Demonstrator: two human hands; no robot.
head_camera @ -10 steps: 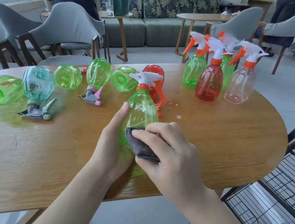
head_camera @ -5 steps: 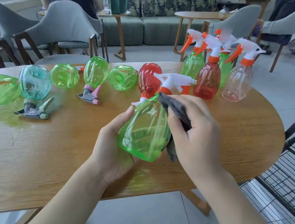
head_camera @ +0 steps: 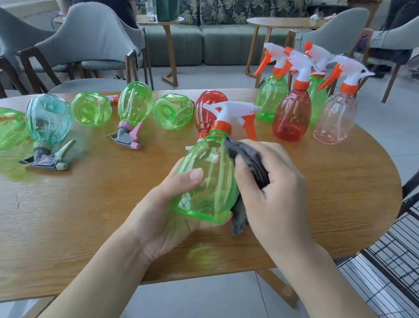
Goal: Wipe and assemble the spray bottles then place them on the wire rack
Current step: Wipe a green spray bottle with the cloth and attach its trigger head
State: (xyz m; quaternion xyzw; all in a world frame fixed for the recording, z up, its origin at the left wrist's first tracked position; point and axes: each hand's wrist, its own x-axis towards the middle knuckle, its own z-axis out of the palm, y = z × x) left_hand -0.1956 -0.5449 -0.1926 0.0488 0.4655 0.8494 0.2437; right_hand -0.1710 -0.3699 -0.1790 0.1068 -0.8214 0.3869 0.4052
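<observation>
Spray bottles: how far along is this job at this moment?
Looks done: four assembled bottles stand upright together at the table's far side. In hand: the left hand holds a green bottle with its sprayer on, while the right hand wipes it with a grey cloth. Left: several bottles lying along the table, and nothing visible on the wire rack yet.
</observation>
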